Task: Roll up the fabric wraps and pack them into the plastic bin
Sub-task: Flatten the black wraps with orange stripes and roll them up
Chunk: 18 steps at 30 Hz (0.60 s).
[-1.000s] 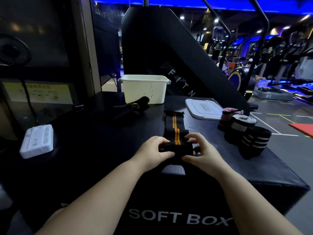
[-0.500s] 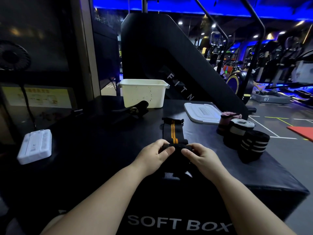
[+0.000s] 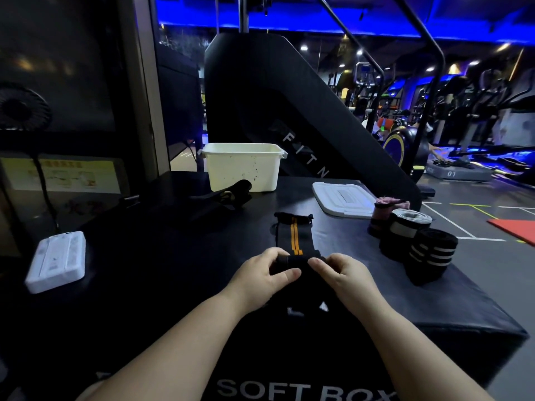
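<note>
The left hand (image 3: 260,274) and right hand (image 3: 346,277) curl round the rolled near end of a black fabric wrap with two orange stripes (image 3: 293,235), thumbs and fingers pinching it. Its unrolled length lies flat on the black padded surface (image 3: 173,270), running away from the hands. Three rolled fabric wraps (image 3: 428,256) stand to their right. Farther off sits the cream rectangular plastic bin (image 3: 240,169).

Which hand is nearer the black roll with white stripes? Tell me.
Right. The right hand grips the orange-striped wrap left of the black roll; the left hand grips that wrap farther left.
</note>
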Motion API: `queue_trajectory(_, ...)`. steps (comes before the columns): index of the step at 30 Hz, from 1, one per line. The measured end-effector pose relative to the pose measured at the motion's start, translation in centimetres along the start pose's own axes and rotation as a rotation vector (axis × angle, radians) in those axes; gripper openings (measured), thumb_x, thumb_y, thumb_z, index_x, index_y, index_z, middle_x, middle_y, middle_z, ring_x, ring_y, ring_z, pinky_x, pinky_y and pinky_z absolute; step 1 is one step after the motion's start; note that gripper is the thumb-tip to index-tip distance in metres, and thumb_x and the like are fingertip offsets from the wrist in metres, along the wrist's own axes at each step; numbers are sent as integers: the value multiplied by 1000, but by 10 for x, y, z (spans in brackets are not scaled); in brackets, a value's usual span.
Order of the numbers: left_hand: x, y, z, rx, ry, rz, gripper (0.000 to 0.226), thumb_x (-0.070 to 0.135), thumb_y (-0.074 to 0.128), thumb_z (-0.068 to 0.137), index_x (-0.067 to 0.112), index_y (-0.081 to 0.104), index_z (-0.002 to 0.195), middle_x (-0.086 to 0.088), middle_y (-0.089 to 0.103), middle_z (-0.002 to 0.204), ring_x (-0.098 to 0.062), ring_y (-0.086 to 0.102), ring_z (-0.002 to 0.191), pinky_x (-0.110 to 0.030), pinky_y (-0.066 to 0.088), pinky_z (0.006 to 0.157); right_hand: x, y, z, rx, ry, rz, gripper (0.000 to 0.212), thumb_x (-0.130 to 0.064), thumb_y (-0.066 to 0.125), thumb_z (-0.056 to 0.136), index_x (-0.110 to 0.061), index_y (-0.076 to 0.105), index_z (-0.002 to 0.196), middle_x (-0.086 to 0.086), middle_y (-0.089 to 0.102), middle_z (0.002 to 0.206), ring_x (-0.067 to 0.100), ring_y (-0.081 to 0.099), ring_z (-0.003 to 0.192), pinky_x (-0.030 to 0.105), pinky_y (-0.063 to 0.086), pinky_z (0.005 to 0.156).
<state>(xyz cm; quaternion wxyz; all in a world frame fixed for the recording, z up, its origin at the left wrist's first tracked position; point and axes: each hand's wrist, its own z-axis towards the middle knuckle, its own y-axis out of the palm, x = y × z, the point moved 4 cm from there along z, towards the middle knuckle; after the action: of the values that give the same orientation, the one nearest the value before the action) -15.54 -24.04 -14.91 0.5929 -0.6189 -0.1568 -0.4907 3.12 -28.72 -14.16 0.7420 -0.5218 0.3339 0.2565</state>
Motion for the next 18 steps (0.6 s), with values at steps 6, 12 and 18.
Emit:
queue_trajectory(6,-1,2,6,2,-57,2,55,73,55,66,35,63,105,11,67,99,-8,64,95,-40,52,91,-5,0,11,-155,64,117,27,-48,64,87,-39,53,110,-3,68,94,11,63,71,23,47,61)
queue_trajectory(12,0,1,14,-15,-80,45,71,83,44,59,26,66,93,9,67,95,-12,64,91,-44,51,88,-13,-3,35,-338,118,207,17,-34,68,88,-34,69,105,-2,71,99,8,62,77,24,49,74)
queue_trajectory(18,-1,1,16,-34,-120,16,70,80,48,59,23,67,96,7,70,95,-13,66,92,-43,52,90,-12,2,48,-445,208,347,32,-43,74,82,-18,74,104,12,74,103,29,70,98,44,51,96)
